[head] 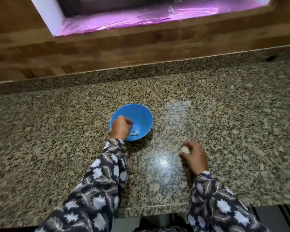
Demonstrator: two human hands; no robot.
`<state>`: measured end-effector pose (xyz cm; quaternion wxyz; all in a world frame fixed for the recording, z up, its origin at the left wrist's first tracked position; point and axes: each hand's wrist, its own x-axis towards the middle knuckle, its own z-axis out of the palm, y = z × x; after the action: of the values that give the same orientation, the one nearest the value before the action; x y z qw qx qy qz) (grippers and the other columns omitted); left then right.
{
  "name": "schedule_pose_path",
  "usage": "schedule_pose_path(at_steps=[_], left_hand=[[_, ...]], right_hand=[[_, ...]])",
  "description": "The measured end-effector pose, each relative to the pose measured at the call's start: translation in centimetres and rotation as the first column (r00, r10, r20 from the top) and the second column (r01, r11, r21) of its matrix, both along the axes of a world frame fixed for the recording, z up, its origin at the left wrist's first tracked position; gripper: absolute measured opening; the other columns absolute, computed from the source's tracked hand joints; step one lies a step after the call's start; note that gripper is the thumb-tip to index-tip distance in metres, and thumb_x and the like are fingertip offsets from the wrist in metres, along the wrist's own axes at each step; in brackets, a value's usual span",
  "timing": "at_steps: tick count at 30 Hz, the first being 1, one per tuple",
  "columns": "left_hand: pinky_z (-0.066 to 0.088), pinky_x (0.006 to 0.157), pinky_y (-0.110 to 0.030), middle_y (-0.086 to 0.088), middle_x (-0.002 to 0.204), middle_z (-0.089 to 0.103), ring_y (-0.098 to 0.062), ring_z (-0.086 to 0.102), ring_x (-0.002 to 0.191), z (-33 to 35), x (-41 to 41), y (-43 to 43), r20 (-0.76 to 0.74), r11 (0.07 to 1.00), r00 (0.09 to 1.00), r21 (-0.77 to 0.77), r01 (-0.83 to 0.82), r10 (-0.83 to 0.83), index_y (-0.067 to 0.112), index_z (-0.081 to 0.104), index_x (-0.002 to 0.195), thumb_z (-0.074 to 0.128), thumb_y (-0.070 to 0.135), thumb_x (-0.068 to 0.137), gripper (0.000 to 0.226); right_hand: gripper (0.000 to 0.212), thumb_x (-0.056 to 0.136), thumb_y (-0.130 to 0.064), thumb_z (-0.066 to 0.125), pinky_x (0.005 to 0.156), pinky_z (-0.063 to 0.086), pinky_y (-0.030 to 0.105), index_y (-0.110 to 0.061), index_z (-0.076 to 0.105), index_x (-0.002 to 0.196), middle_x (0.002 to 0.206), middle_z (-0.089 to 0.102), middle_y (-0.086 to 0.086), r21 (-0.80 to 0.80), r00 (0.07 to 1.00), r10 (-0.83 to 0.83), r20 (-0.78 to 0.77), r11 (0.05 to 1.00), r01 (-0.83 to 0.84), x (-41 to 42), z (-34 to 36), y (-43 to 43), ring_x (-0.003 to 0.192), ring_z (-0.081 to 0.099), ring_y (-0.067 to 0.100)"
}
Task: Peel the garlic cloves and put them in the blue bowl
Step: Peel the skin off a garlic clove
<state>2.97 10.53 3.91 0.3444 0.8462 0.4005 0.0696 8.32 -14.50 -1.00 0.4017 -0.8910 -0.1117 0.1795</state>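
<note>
The table (pixel 224 114), a speckled granite slab, spanned the full width of the frame. Its far edge met a wooden wall panel (pixel 107 52) across the upper third. Its near edge ran along the bottom of the frame, stepping back slightly at bottom centre. Above the panel, at the top of the frame, a purple sheet (pixel 141 19) lay in a recessed opening. Bare granite extended left of the blue bowl (pixel 141 114) to the frame's left edge, and right of the right hand (pixel 193 156) to the frame's right edge. A further bare strip lay between the bowl and the wall panel.

The blue bowl stood on the table at frame centre, well apart from both table edges. Peeled cloves (pixel 134 132) lay on its floor, at the near side.

The left hand (pixel 121 127) hung over the bowl's left rim, back of the hand upward, fingers curled inward. Its grip was closed in form, but its contents could not be determined (the fingertips faced away from the camera).

The right hand was at lower right of the bowl, clear of it, low over the table. Its grip was closed on a garlic clove (pixel 185 149), held between thumb and fingers at the hand's upper-left end. Both arms wore patterned sleeves (pixel 104 181).
</note>
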Motion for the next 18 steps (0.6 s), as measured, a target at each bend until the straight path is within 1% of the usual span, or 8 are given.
schedule_pose_path(at_steps=[2,4,6,8,9,11,13,18], left_hand=[[0.053,0.085,-0.034,-0.012,0.097,0.071,-0.023,0.066,0.089,0.9,-1.1,-0.5,0.187,0.998,0.981,0.032,-0.05,0.043,0.001,0.071,0.102,0.063,0.004,0.086,0.018],[0.055,0.076,-0.025,-0.001,0.091,0.071,-0.013,0.067,0.081,1.6,-2.7,-2.5,0.37,0.996,0.928,0.064,-0.066,0.038,0.008,0.071,0.103,0.064,0.009,0.086,0.019],[0.055,0.073,-0.019,0.008,0.091,0.07,-0.005,0.067,0.08,1.2,-4.2,-5.8,0.433,0.998,0.901,-0.054,0.035,-0.008,0.013,0.071,0.103,0.065,0.009,0.085,0.019],[0.056,0.076,-0.024,0.004,0.096,0.071,-0.007,0.067,0.083,-0.4,-5.0,-9.1,0.381,0.944,0.922,-0.275,0.181,-0.066,0.012,0.071,0.104,0.067,0.007,0.084,0.021],[0.056,0.078,-0.027,-0.001,0.099,0.071,-0.009,0.067,0.085,-1.2,-5.1,-10.5,0.352,0.905,0.933,-0.368,0.214,-0.077,0.009,0.07,0.105,0.068,0.005,0.083,0.023],[0.055,0.079,-0.023,-0.009,0.102,0.071,-0.01,0.066,0.084,-2.6,-5.4,-11.9,0.339,0.851,0.94,-0.479,0.213,-0.044,0.002,0.069,0.106,0.069,0.003,0.081,0.026],[0.053,0.079,-0.02,-0.009,0.1,0.072,-0.01,0.067,0.086,-3.3,-5.7,-12.4,0.371,0.835,0.929,-0.51,0.206,-0.002,0.002,0.07,0.105,0.07,0.003,0.08,0.025],[0.054,0.085,-0.027,-0.007,0.099,0.072,-0.014,0.068,0.093,-3.5,-6.8,-11.8,0.413,0.813,0.91,-0.545,0.206,0.046,0.002,0.072,0.102,0.072,0.005,0.078,0.023]], right_hand=[[0.033,0.075,-0.006,0.072,0.088,0.045,0.023,-0.007,0.063,0.107,0.111,0.062,0.005,0.115,0.993,-0.052,-0.105,0.991,0.064,0.0,0.5,0.0,0.103,0.057,0.02],[0.035,0.076,-0.004,0.071,0.087,0.048,0.026,-0.005,0.061,0.109,0.11,0.058,0.003,0.249,0.958,-0.078,-0.275,0.957,0.149,-0.5,1.0,0.2,0.1,0.057,0.018],[0.029,0.08,0.0,0.066,0.073,0.054,0.022,-0.005,0.06,0.108,0.104,0.06,0.005,0.432,0.864,-0.053,-0.5,0.85,0.302,-1.4,1.3,0.6,0.085,0.061,0.014],[0.024,0.083,0.002,0.062,0.058,0.056,0.02,-0.004,0.059,0.105,0.091,0.062,0.01,0.514,0.748,0.014,-0.663,0.736,0.442,-2.5,1.5,1.3,0.067,0.062,0.014],[0.023,0.084,0.002,0.061,0.057,0.056,0.021,-0.004,0.058,0.106,0.087,0.063,0.011,0.517,0.711,0.039,-0.702,0.715,0.471,-3.0,1.5,1.7,0.063,0.062,0.015],[0.02,0.086,-0.001,0.059,0.06,0.056,0.021,-0.007,0.057,0.105,0.086,0.066,0.012,0.524,0.681,0.072,-0.729,0.699,0.487,-3.9,1.1,2.2,0.061,0.066,0.014],[0.019,0.087,-0.005,0.058,0.066,0.056,0.022,-0.008,0.057,0.106,0.087,0.068,0.009,0.534,0.679,0.09,-0.729,0.696,0.48,-4.5,0.6,2.4,0.067,0.068,0.012],[0.028,0.091,-0.01,0.052,0.088,0.051,0.029,-0.011,0.056,0.119,0.105,0.069,0.007,0.587,0.662,0.191,-0.725,0.674,0.449,-4.8,0.3,2.4,0.091,0.067,0.015]])
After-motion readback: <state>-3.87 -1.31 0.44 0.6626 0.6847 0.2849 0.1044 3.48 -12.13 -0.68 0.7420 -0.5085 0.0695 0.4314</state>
